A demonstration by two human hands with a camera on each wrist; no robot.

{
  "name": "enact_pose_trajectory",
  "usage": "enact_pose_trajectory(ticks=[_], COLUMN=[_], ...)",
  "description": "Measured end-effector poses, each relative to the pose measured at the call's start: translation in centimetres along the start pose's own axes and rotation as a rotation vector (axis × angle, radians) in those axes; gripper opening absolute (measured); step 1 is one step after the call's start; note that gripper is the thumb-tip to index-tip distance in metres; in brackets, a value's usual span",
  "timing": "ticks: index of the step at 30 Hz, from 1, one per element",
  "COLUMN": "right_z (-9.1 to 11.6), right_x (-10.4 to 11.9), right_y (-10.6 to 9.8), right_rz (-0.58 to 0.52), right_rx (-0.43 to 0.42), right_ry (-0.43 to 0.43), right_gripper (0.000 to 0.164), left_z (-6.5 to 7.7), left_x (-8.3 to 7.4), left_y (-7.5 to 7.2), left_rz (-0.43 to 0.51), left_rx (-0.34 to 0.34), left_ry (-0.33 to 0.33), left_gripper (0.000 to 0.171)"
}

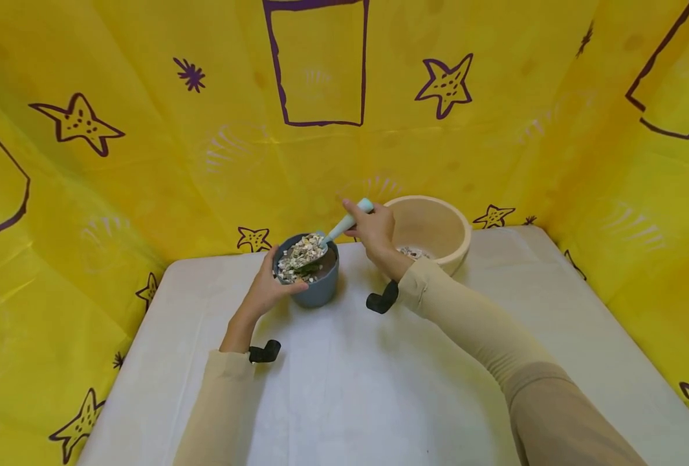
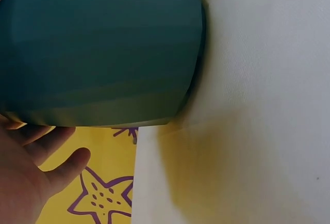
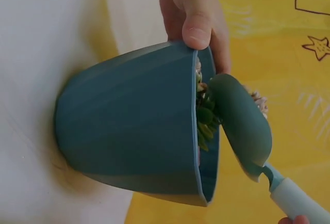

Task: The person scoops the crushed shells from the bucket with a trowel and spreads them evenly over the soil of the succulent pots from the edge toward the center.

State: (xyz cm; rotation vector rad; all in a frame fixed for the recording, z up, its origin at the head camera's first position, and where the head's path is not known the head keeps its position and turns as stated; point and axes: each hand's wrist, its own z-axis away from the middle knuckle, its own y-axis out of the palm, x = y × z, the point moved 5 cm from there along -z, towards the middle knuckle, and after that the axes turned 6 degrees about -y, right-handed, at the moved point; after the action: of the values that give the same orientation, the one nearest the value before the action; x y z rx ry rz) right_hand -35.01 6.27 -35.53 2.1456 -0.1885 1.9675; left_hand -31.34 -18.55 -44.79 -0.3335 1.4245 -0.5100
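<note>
We have a blue-grey, faceted, tapering plastic pot (image 1: 319, 293) standing upright on a white-covered table (image 1: 344, 395), and we take our bearings from it. At its left side our left hand (image 1: 266, 285) holds it, thumb at the near part of the rim and fingers spread along the left wall. To the pot's right and slightly beyond it, our right hand (image 1: 377, 228) grips the pale blue-green handle of a small plastic scoop (image 1: 341, 228), fingers wrapped round that handle. The scoop's long axis slants down leftward from the right hand, so its bowl lies tilted at the pot's mouth, above a green fleshy-leaved plant (image 3: 205, 115) inside. Small pale pebbles (image 1: 292, 262) heap there; from above we cannot tell where the bowl's load ends and the pot's fill begins. As we judge it, what matters is that tilt of the bowl over the mouth: the left hand is the nearer one, touching the pot, while the right reaches it through the scoop. Right of the pot stands a wide, round beige planter (image 1: 434, 223), with more pebbles low inside
</note>
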Motion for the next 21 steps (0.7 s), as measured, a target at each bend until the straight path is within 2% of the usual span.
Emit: enact_pose_trajectory(ticks=[8,21], right_z=[0.15,0.27], right_x=[-0.27,-0.66], right_y=[0.16,0.33], right_rz=[0.031,0.066], right_rx=[-0.007,-0.014], right_ry=[-0.015,0.008], right_gripper=[0.032,0.036], left_z=[0.07,0.28], left_x=[0.33,-0.01], left_y=[0.18,0.16], left_rz=[-0.017,-0.012], left_rx=[-0.020,-0.024], left_ry=[-0.022,-0.017], left_gripper=[0.126,0.126])
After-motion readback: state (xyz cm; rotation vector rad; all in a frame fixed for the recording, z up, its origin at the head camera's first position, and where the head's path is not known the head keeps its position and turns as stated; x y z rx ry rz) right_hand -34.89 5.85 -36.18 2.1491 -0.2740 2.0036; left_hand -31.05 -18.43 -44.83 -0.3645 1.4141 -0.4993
